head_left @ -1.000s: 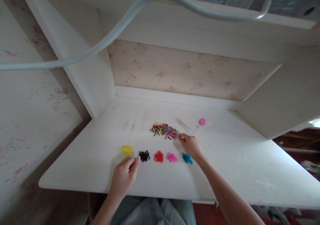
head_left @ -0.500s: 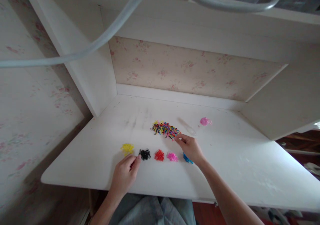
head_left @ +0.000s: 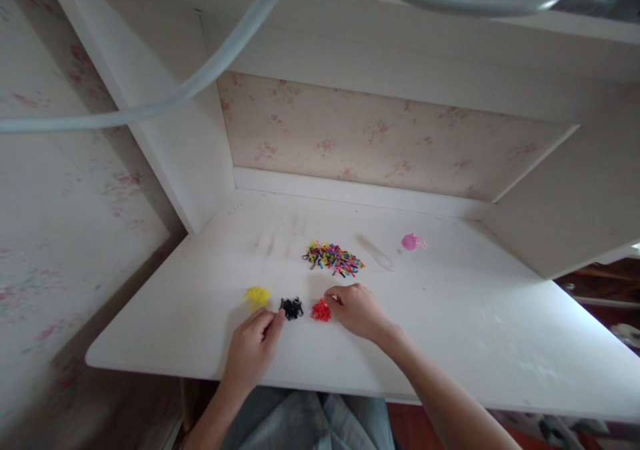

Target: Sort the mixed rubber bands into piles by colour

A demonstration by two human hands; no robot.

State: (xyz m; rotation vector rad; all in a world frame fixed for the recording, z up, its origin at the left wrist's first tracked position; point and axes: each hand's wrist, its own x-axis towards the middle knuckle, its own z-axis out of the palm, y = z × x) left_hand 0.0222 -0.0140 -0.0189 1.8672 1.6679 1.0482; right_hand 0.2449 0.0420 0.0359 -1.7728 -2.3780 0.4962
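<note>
My right hand (head_left: 356, 309) is closed in a pinch over the right edge of a small pile of red rubber bands (head_left: 320, 311). It seems to hold a rubber band, mostly hidden by the fingertips. My left hand (head_left: 255, 343) rests on the desk, thumb and forefinger pressed together at the left edge of a black rubber-band pile (head_left: 292, 309). Whatever those fingers pinch is too small to make out. Yellow rubber bands (head_left: 257, 296) lie just beyond the left knuckles. Farther back is a mixed heap of coloured rubber bands (head_left: 334, 259). My right hand covers the spot of the pink and blue piles.
Behind the mixed heap lies a clear, narrow plastic item (head_left: 376, 253). A pink item with a loop (head_left: 413, 242) sits farther right on the white desk (head_left: 475, 317). Side panels and a back wall enclose the desk; a pale cable (head_left: 200, 87) crosses overhead.
My right hand has moved from the mixed heap toward me and left, to the red pile. It now hides the pink and blue piles. My left hand has stayed by the black pile.
</note>
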